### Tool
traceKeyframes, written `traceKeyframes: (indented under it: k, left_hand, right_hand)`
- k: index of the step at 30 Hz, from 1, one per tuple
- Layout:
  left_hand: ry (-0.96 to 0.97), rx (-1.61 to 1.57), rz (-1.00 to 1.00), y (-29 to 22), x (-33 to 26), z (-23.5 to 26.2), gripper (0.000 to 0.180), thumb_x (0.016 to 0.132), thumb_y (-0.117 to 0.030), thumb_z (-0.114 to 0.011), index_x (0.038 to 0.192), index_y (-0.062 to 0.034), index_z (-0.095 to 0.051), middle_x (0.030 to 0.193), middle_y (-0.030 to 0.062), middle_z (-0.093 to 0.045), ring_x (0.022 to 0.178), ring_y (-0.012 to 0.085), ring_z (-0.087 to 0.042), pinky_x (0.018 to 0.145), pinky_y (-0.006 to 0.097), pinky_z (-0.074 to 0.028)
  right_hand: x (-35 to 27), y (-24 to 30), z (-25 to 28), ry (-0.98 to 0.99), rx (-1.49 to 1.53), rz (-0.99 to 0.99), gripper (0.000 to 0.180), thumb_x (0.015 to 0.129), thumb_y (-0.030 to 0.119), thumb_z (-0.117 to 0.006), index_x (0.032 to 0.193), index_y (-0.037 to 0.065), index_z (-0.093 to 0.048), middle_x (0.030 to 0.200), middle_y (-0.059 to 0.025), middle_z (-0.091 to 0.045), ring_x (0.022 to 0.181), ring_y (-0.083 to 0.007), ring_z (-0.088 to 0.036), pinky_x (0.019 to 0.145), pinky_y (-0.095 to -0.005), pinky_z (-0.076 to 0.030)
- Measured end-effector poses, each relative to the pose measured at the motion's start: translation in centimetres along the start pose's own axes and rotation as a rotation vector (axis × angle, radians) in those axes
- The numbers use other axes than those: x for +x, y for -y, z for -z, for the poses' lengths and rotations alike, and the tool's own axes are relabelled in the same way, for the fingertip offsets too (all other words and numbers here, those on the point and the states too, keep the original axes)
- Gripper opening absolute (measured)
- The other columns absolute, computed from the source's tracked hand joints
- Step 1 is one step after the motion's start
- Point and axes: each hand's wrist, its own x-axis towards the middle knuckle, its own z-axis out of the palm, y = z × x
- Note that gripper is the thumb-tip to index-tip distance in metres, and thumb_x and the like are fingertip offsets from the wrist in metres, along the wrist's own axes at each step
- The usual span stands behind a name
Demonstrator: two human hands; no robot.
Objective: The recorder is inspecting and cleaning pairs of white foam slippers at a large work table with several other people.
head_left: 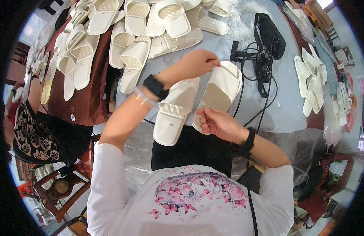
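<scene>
Two cream slippers lie side by side at the table's near edge. Over the toe of the right-hand slipper (225,84) hovers my left hand (193,64), its fingers drawn together in a pinch; whatever they hold is too small to make out. My right hand (221,125) is curled at that slipper's heel, thumb against the fingers, and a thin pale line shows just above it. What sits in this pinch cannot be made out either. The left-hand slipper (172,114), with a quilted strap and a small mark on its heel, lies untouched below my left forearm.
Many cream slippers (129,65) are heaped at the far left, some on a brown cloth (93,94). Clear plastic wrap (245,23) and a black strapped pouch (270,37) with cables lie at the far right. More slippers (312,78) sit rightward. Another person (36,129) is at the left.
</scene>
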Motion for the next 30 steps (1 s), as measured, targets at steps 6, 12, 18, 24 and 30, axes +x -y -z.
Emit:
traceKeyframes:
  k: [6,12,18,24,30]
  left_hand:
    - [0.045,0.156,-0.291,2.0,6.2,-4.4,0.022,0.079,-0.021,-0.051,0.085,-0.0043,-0.064,0.078,0.0148,-0.062,0.07,0.0276,-0.059,0.065,0.034,-0.045]
    - [0.177,0.267,-0.051,4.3,5.9,-3.2,0.031,0.078,-0.032,-0.054,0.082,-0.0023,-0.063,0.074,0.012,-0.062,0.068,0.0234,-0.056,0.064,0.033,-0.044]
    - [0.313,-0.043,0.167,5.8,2.5,0.7,0.038,0.079,-0.037,-0.056,0.09,-0.0017,-0.062,0.068,0.0028,-0.055,0.061,0.0117,-0.046,0.053,0.027,-0.038]
    - [0.378,-0.037,0.222,5.7,2.2,1.2,0.034,0.08,-0.036,-0.058,0.093,-0.0044,-0.063,0.071,-0.004,-0.053,0.062,0.0069,-0.043,0.052,0.021,-0.036]
    - [0.403,-0.14,0.281,5.4,2.6,1.1,0.027,0.081,-0.034,-0.058,0.091,-0.0092,-0.063,0.071,-0.0075,-0.05,0.064,0.0032,-0.04,0.054,0.019,-0.033]
  right_hand:
    - [3.0,1.6,2.6,-0.323,0.073,0.078,0.026,0.094,0.022,-0.028,0.107,0.003,-0.042,0.074,-0.0023,-0.047,0.071,-0.0142,-0.052,0.065,-0.0273,-0.045]
    - [4.2,2.7,4.4,-0.441,0.116,0.337,0.014,0.088,0.012,-0.036,0.081,0.005,-0.045,0.064,0.0013,-0.042,0.053,-0.0083,-0.037,0.05,-0.0244,-0.031]
    - [4.6,2.5,3.2,-0.373,-0.23,0.374,0.019,0.089,0.011,-0.038,0.086,-0.001,-0.052,0.073,-0.005,-0.054,0.06,-0.011,-0.051,0.056,-0.024,-0.044]
    - [5.3,2.3,1.7,-0.451,-0.024,0.414,0.022,0.09,0.015,-0.04,0.101,-0.002,-0.049,0.084,-0.0108,-0.059,0.071,-0.0177,-0.061,0.062,-0.0274,-0.053]
    - [6.5,1.8,2.1,-0.59,0.014,0.382,0.019,0.087,0.019,-0.046,0.09,0.002,-0.053,0.073,-0.0058,-0.059,0.055,-0.0104,-0.056,0.049,-0.0225,-0.048]
